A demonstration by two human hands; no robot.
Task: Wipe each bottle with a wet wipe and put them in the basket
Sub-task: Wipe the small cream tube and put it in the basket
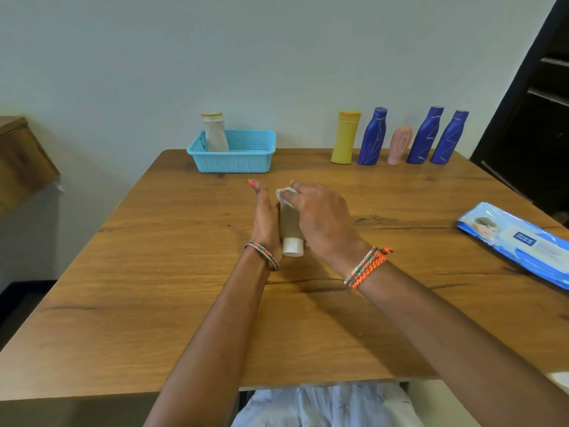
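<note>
Wooden table (184, 303): both hands wiping beige bottle (288, 224) (cap nearest).

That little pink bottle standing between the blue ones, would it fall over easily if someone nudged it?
Probably yes. The pink bottle stands on its narrow cap end with the wider body above, so it looks top-heavy. It is the shortest in the row and seems plastic, so likely light. The blue bottles on either side stand near it, so a tip might knock one.
</note>
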